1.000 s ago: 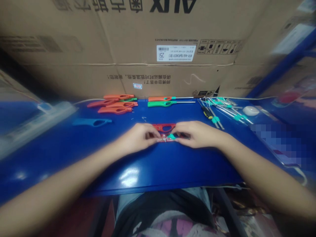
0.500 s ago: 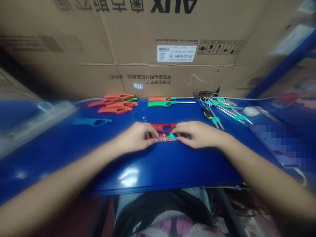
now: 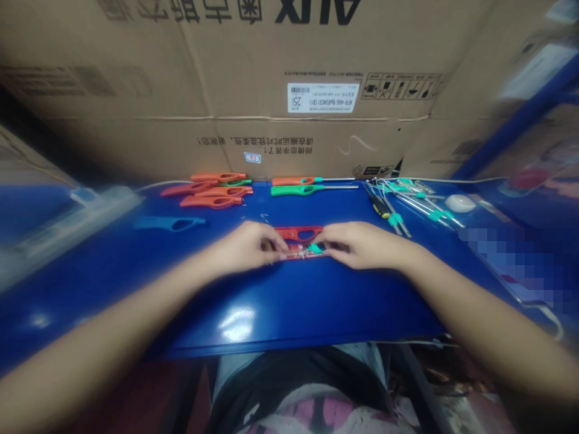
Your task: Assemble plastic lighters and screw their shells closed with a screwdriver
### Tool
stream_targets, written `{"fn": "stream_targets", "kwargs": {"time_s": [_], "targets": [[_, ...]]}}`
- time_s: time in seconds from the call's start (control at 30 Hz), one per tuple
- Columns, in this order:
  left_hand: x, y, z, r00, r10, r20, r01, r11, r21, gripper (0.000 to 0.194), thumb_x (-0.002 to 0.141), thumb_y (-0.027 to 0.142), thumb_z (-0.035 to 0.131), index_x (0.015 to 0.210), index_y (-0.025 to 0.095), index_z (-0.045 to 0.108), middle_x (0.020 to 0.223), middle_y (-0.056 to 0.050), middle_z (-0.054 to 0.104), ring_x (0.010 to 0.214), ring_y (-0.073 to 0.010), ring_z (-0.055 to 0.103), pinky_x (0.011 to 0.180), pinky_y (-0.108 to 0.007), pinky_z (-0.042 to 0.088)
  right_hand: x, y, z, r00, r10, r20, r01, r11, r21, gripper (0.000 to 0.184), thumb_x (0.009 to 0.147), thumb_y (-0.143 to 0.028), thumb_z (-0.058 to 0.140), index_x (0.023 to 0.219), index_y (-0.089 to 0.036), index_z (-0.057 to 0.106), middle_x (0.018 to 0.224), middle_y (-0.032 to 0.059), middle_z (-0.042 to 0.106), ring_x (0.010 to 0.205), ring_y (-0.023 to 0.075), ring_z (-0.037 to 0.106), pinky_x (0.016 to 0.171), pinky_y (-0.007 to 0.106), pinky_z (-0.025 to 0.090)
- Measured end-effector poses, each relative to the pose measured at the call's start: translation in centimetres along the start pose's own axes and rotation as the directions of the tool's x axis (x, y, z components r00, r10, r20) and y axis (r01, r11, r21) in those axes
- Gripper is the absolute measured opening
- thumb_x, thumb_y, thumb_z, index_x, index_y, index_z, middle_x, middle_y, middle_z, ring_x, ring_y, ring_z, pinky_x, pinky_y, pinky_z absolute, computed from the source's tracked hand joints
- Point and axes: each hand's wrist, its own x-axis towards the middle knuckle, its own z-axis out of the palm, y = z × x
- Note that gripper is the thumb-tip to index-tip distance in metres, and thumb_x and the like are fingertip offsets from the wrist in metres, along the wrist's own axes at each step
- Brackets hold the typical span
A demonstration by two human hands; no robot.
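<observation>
Two red lighter shell halves lie at the middle of the blue table. The farther red half (image 3: pixel 301 232) rests just beyond my fingertips. In the nearer red half (image 3: pixel 296 255) sit small inner parts and a teal piece (image 3: pixel 313 248) at its right. My left hand (image 3: pixel 251 246) pinches the left end of the nearer half. My right hand (image 3: pixel 359 244) is closed with thumb and fingers at the teal piece and the right end. What lies right between the fingertips is partly hidden.
Orange lighter shells (image 3: pixel 212 196) and a blue one (image 3: pixel 169 223) lie left. Behind are an orange and a green lighter (image 3: pixel 294 190). A screwdriver (image 3: pixel 379 206), metal tubes with teal parts (image 3: pixel 425 208) and a white round object (image 3: pixel 460 204) are right. A cardboard sheet (image 3: pixel 253 78) stands behind.
My left hand has shifted slightly to the left along the nearer red half. My right hand stays almost still at the teal piece.
</observation>
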Motion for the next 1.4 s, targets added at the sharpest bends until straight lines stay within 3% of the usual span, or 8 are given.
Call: {"fn": "stream_targets", "kwargs": {"time_s": [0.23, 0.47, 0.63, 0.77, 0.93, 1.1, 1.23, 1.4], "targets": [[-0.2, 0.2, -0.6, 1.0, -0.011, 0.027, 0.011, 1.0, -0.003, 0.021, 0.076, 0.025, 0.075, 0.095, 0.019, 0.081, 0.083, -0.004, 0.079, 0.069, -0.0163, 0.07, 0.063, -0.024, 0.056, -0.2, 0.0, -0.3, 1.0, -0.008, 0.005, 0.008, 1.0, 0.001, 0.03, 0.092, -0.018, 0.056, 0.119, -0.018, 0.069, 0.11, 0.0086, 0.071, 0.087, 0.019, 0.065, 0.072, 0.029, 0.047], [-0.1, 0.0, -1.0, 1.0, -0.018, 0.024, 0.018, 1.0, -0.002, 0.02, 0.077, 0.028, 0.076, 0.095, 0.02, 0.081, 0.09, -0.003, 0.08, 0.081, -0.0199, 0.074, 0.074, -0.028, 0.059, 0.0, 0.1, -0.1, 1.0, -0.008, 0.009, 0.008, 1.0, 0.009, 0.029, 0.092, -0.017, 0.056, 0.118, -0.018, 0.069, 0.11, 0.0088, 0.071, 0.087, 0.0194, 0.066, 0.073, 0.03, 0.048], [-0.1, 0.1, -0.9, 1.0, 0.009, 0.026, -0.01, 0.999, 0.05, 0.018, 0.078, 0.027, 0.075, 0.095, 0.022, 0.081, 0.091, -0.002, 0.08, 0.082, -0.0189, 0.074, 0.075, -0.028, 0.058, 0.0, 0.1, -0.1, 1.0, 0.003, 0.005, -0.003, 1.0, 0.008, 0.029, 0.093, -0.018, 0.056, 0.119, -0.019, 0.069, 0.113, 0.0089, 0.072, 0.093, 0.0209, 0.067, 0.078, 0.031, 0.049], [-0.1, -0.2, -0.8, 0.999, 0.043, 0.032, -0.044, 0.998, 0.033, 0.019, 0.079, 0.026, 0.074, 0.097, 0.023, 0.08, 0.092, -0.001, 0.08, 0.08, -0.0173, 0.074, 0.073, -0.026, 0.057, -0.1, 0.2, -0.1, 1.0, -0.006, 0.002, 0.006, 1.0, 0.025, 0.028, 0.091, -0.018, 0.059, 0.117, -0.019, 0.07, 0.107, 0.0082, 0.071, 0.085, 0.019, 0.065, 0.072, 0.03, 0.048], [-0.1, -0.5, -0.7, 0.999, 0.05, 0.007, -0.05, 0.998, 0.034, 0.026, 0.079, 0.035, 0.076, 0.099, 0.02, 0.078, 0.091, -0.003, 0.079, 0.07, -0.0159, 0.07, 0.066, -0.027, 0.057, 0.0, 1.1, 0.3, 0.99, -0.011, -0.143, 0.018, 0.999, 0.051, 0.032, 0.096, -0.016, 0.05, 0.122, -0.021, 0.069, 0.113, 0.0087, 0.067, 0.095, 0.0199, 0.064, 0.084, 0.034, 0.051], [-0.1, -0.5, -0.9, 0.966, 0.216, -0.144, -0.164, 0.938, 0.304, 0.019, 0.086, 0.026, 0.065, 0.1, 0.02, 0.076, 0.097, -0.004, 0.076, 0.082, -0.0186, 0.068, 0.075, -0.03, 0.055, 0.4, 2.6, 0.9, 0.985, -0.046, -0.167, 0.031, 0.995, -0.092, 0.051, 0.086, 0.001, 0.044, 0.122, -0.022, 0.071, 0.121, 0.012, 0.06, 0.109, 0.0254, 0.06, 0.092, 0.042, 0.051], [-0.2, -0.6, -1.3, 0.935, 0.34, -0.096, -0.223, 0.778, 0.587, 0.024, 0.088, 0.017, 0.056, 0.102, 0.02, 0.075, 0.105, -0.006, 0.073, 0.099, -0.0239, 0.065, 0.085, -0.036, 0.054, 0.6, 3.2, 1.1, 0.988, -0.058, -0.144, 0.039, 0.991, -0.13, 0.048, 0.087, 0.0, 0.047, 0.12, -0.024, 0.072, 0.12, 0.012, 0.06, 0.11, 0.0267, 0.058, 0.094, 0.046, 0.051], [-0.2, -0.5, -1.5, 0.942, 0.334, -0.04, -0.232, 0.732, 0.64, 0.023, 0.089, 0.02, 0.057, 0.104, 0.02, 0.074, 0.104, -0.006, 0.073, 0.098, -0.0237, 0.064, 0.085, -0.036, 0.053, 0.7, 3.4, 1.4, 0.984, -0.036, -0.177, 0.021, 0.996, -0.082, 0.028, 0.095, -0.014, 0.054, 0.115, -0.022, 0.072, 0.117, 0.0113, 0.061, 0.107, 0.0254, 0.06, 0.094, 0.044, 0.051]]}}
